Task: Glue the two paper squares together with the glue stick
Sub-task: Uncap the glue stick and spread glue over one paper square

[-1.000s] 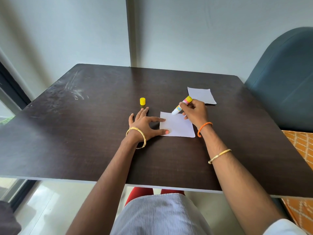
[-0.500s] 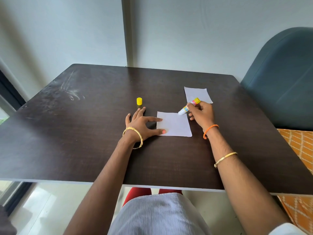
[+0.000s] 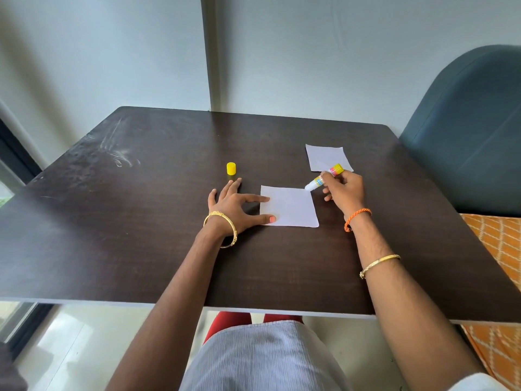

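A glue stick [image 3: 324, 178], uncapped, touches the far right corner of the near paper [image 3: 289, 206], held in the right hand's [image 3: 342, 190] fingers. The left hand [image 3: 235, 206], fingers spread, pins that paper's left edge. The second paper [image 3: 327, 156] lies beyond; a yellow cap [image 3: 231, 168] stands on the table [image 3: 141, 221].

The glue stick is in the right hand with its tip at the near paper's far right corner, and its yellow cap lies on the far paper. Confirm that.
One detail is wrong: the yellow cap stands on the bare table, left of both papers, not on the far paper. The head view shows it. The rest holds: the right hand holds the glue stick with its tip at the near paper's far right corner.
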